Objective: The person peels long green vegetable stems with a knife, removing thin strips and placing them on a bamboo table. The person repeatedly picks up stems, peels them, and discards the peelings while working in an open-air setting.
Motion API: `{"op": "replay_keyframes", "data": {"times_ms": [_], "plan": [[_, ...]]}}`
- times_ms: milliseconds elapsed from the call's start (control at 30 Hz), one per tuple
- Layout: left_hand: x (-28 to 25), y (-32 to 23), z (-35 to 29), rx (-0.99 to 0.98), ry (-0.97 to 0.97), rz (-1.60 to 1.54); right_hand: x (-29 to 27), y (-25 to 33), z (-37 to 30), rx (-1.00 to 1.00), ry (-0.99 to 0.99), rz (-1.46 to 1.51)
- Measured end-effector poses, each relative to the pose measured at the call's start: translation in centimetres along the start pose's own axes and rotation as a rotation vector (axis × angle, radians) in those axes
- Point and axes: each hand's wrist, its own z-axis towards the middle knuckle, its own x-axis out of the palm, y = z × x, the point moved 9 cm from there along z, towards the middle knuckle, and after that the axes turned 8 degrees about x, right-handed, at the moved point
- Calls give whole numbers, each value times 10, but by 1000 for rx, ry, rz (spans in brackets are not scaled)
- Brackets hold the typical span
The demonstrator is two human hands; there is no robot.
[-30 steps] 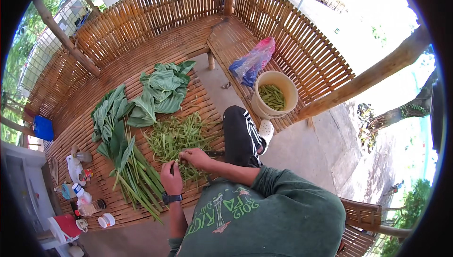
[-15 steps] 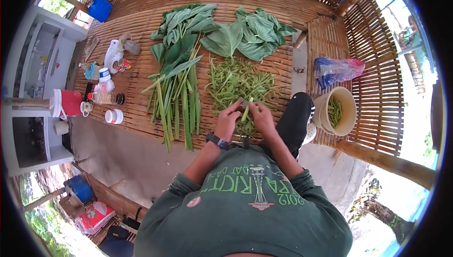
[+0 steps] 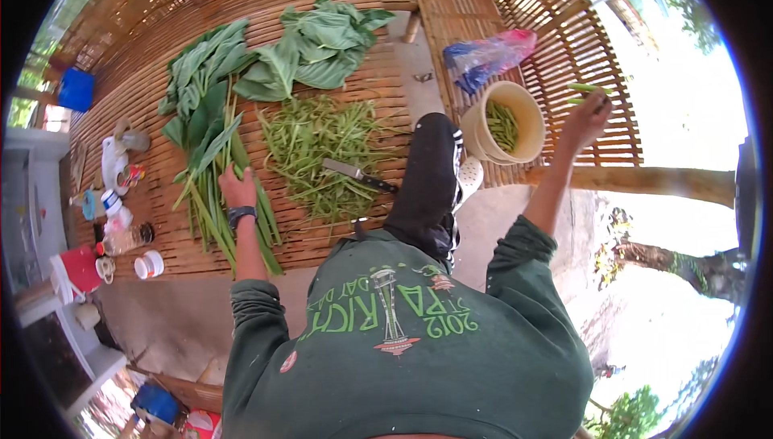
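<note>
Green bean pieces (image 3: 583, 89) pinched in raised right hand (image 3: 586, 119), just beside cream bucket (image 3: 527, 142) holding cut beans. Long green stalks (image 3: 216, 197) lie flat on bamboo floor (image 3: 338, 233) under left hand (image 3: 237, 189).

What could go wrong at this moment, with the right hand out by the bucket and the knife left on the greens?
The right hand holds green pieces beyond the cream bucket rim; dropped there, they would likely miss it. The knife lies bare on the cut greens beside the black-clad leg; a blind reach might meet its blade. The left hand rests on the long stalks.
</note>
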Motion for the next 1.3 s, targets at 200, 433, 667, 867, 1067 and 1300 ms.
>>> {"op": "replay_keyframes", "data": {"times_ms": [200, 433, 667, 867, 1067, 1300], "plan": [[31, 9, 16, 34, 18, -33, 91, -234, 13, 81, 368, -592], [13, 32, 10, -70, -137, -25, 119, -120, -141, -9, 736, -219], [22, 42, -20, -494, 76, -864, 136, 18, -404, -406, 1383, -18], [-21, -6, -51, -288, 281, -1311, 129, -5, -501, -776, 1605, -454], [-21, -17, -97, 20, 356, -342, 136, -16, -506, -872, 1442, -396], [-11, -58, -84, 152, 211, 38, 131, -15, -502, -711, 1564, -365]]}}
